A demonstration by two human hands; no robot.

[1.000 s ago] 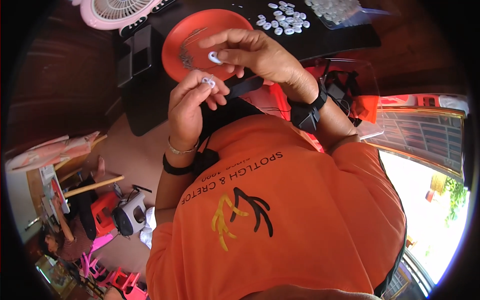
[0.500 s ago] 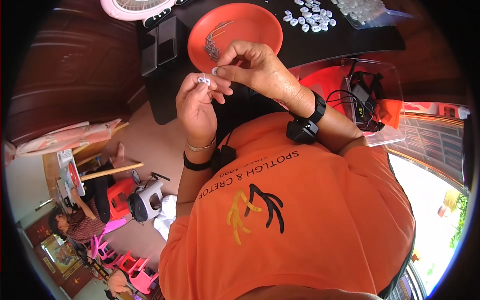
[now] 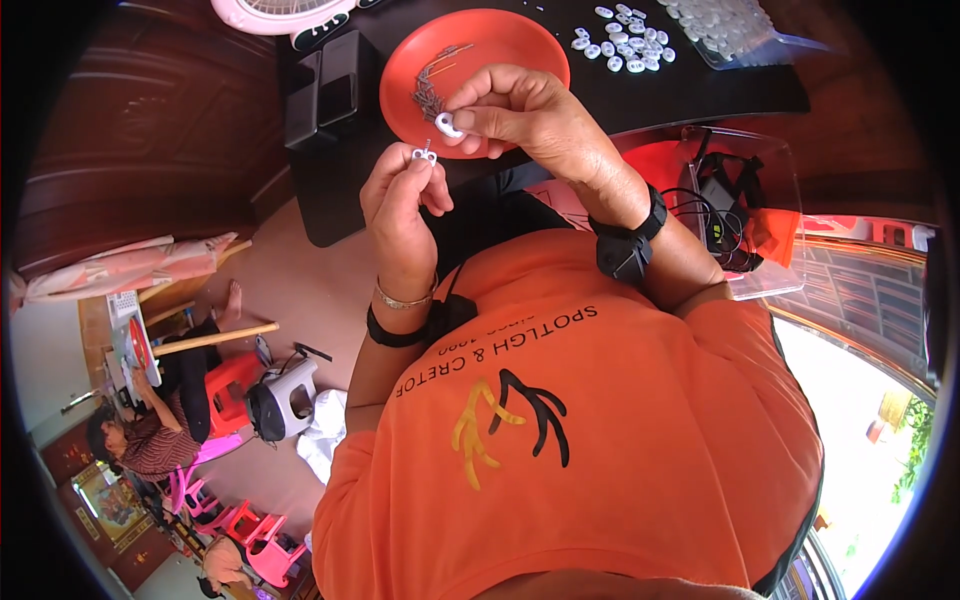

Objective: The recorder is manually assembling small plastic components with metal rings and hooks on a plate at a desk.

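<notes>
My left hand (image 3: 403,215) is closed, pinching a small white plastic piece with two round holes (image 3: 425,157) between thumb and fingertips. A thin metal pin stands up from that piece. Close by on the right, my right hand (image 3: 540,118) grips a small white oval plastic piece (image 3: 447,125) with a dark hole in it. The two pieces are apart. Both hands are raised over the near edge of an orange-red plate (image 3: 530,45), where grey metal pins (image 3: 428,100) lie in a loose heap. My right hand covers part of the plate.
White oval pieces (image 3: 625,45) lie scattered on the black table (image 3: 600,105), beside a clear bag of more white pieces (image 3: 715,25). Dark boxes (image 3: 325,85) stand left of the plate. A clear bin with cables (image 3: 760,200) is at the right. Another person (image 3: 160,440) sits at far left.
My right hand has moved up slightly and tilted its white oval piece so that its hole shows. My left hand has shifted slightly right, still holding its piece.
</notes>
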